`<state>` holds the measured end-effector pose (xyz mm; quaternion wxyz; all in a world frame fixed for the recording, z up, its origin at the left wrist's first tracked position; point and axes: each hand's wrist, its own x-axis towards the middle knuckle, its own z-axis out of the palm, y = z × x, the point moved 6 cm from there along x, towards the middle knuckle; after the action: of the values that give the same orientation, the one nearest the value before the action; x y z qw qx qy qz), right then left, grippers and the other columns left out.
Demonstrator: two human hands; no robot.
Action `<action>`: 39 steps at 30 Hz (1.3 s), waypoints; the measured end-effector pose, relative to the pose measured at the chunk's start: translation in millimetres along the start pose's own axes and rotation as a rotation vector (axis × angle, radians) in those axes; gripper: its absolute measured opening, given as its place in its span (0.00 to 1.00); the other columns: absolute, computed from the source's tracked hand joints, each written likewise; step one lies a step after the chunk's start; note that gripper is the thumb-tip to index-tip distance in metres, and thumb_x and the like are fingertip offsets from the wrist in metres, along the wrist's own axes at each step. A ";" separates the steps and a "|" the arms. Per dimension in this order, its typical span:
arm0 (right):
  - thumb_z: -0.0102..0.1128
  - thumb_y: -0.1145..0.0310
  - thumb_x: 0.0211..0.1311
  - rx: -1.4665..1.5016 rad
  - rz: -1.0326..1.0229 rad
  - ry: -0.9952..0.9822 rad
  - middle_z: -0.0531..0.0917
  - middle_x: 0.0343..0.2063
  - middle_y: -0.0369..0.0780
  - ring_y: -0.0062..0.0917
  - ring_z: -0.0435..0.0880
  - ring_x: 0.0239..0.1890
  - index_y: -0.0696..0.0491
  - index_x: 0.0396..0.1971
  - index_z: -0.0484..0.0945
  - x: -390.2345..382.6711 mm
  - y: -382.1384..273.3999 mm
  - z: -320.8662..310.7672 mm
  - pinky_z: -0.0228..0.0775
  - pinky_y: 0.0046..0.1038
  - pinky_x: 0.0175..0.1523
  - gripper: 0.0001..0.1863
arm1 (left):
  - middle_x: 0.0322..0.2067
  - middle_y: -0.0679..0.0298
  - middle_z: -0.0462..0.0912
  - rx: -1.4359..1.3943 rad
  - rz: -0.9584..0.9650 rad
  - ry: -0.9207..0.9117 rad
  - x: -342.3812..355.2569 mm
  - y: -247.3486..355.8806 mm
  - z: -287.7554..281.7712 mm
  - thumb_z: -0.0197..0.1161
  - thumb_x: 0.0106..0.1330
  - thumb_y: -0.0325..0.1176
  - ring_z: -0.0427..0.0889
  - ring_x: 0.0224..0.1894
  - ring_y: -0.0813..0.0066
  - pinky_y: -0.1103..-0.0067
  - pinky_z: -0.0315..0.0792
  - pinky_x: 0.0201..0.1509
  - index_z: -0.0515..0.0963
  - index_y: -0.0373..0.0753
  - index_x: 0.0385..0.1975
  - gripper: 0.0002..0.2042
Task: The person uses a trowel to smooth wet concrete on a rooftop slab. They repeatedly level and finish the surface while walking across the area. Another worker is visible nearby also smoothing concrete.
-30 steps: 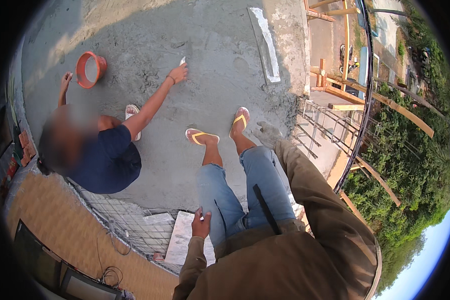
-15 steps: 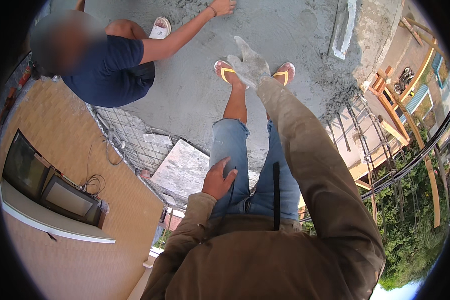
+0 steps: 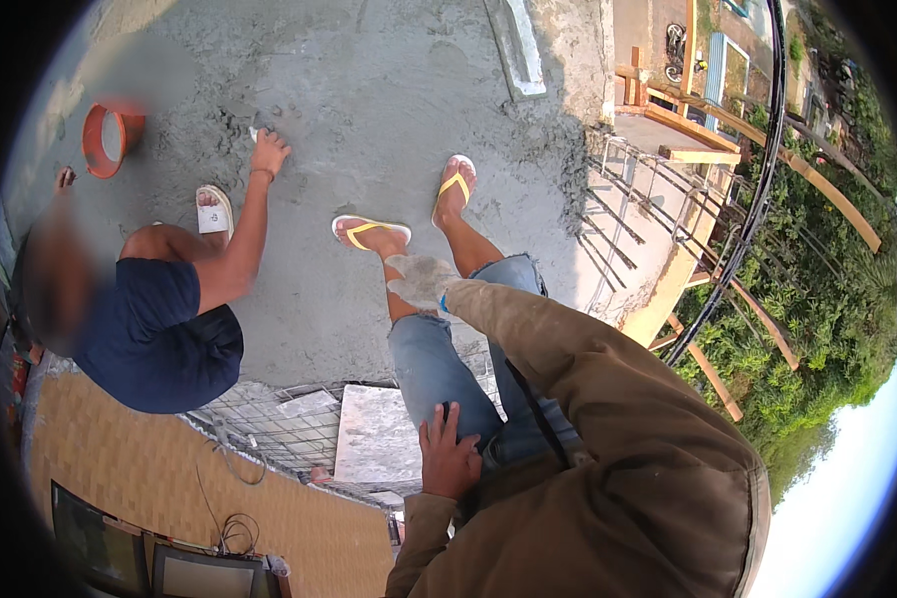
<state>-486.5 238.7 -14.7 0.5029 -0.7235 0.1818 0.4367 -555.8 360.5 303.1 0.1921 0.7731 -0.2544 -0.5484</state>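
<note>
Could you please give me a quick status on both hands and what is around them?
Left hand bare, flat on jeans thigh. Right hand, gloved, at the knee, holding nothing. Co-worker's hand on wet concrete ahead.

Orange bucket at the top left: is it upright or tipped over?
Upright, as far as the view shows: the orange bucket stands on the wet concrete with its round mouth facing the camera. Its contents cannot be told.
</note>
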 end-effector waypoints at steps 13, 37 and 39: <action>0.62 0.50 0.68 0.290 0.597 0.376 0.85 0.56 0.52 0.46 0.84 0.60 0.52 0.69 0.71 -104.3 222.3 -101.5 0.76 0.43 0.63 0.34 | 0.38 0.54 0.85 0.182 -0.210 -0.234 -47.8 -14.2 -59.5 0.71 0.65 0.40 0.84 0.39 0.51 0.61 0.78 0.48 0.80 0.41 0.44 0.14; 0.62 0.50 0.68 0.551 0.478 0.541 0.83 0.59 0.55 0.46 0.83 0.61 0.56 0.70 0.71 -161.3 255.2 -85.0 0.73 0.41 0.67 0.36 | 0.23 0.49 0.80 0.347 -0.069 -0.105 -6.6 55.4 -78.7 0.65 0.71 0.40 0.81 0.28 0.45 0.55 0.74 0.32 0.75 0.37 0.21 0.17; 0.62 0.50 0.68 0.601 0.477 0.474 0.83 0.59 0.56 0.47 0.83 0.61 0.56 0.70 0.71 -169.6 255.6 -83.7 0.72 0.40 0.68 0.36 | 0.23 0.50 0.80 0.327 -0.071 -0.101 -4.0 60.7 -78.2 0.66 0.72 0.42 0.82 0.27 0.46 0.55 0.74 0.32 0.76 0.38 0.20 0.19</action>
<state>-722.1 25.2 -12.5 0.5203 -0.5632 0.5725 0.2906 -494.0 316.0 366.4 0.0312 0.7739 -0.3220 -0.5445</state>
